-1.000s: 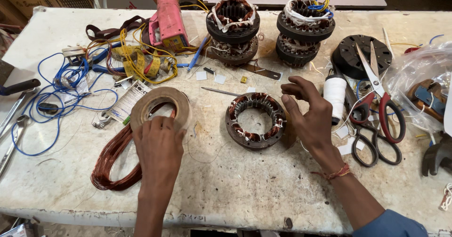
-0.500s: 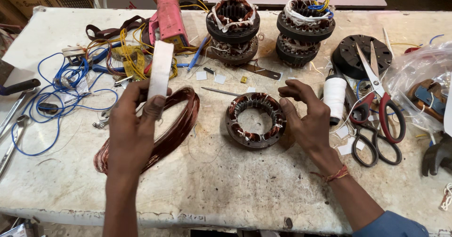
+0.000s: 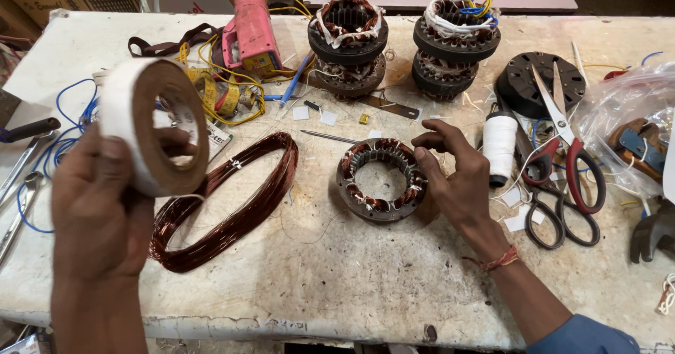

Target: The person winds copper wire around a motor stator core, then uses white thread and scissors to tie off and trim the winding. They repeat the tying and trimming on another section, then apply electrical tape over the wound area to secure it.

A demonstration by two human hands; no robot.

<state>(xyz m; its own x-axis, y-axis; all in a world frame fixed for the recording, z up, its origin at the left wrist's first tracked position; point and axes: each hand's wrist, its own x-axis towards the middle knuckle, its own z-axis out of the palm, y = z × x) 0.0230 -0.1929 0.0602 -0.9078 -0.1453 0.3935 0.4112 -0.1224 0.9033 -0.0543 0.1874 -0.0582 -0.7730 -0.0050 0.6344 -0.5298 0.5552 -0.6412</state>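
My left hand (image 3: 98, 213) holds white tape roll (image 3: 151, 125) lifted off table, fingers curled round outer face, fingertip showing through brown cardboard core. Below roll: loose oval coil of copper wire (image 3: 225, 203), glossy reddish, flat on rough pale tabletop (image 3: 337, 277). My right hand (image 3: 457, 182) rests against rim of ring-shaped stator (image 3: 382, 179), fingers bent, half spread, gripping nothing. Beyond right hand: white thread spool (image 3: 500, 143), red-handled scissors (image 3: 569, 161).
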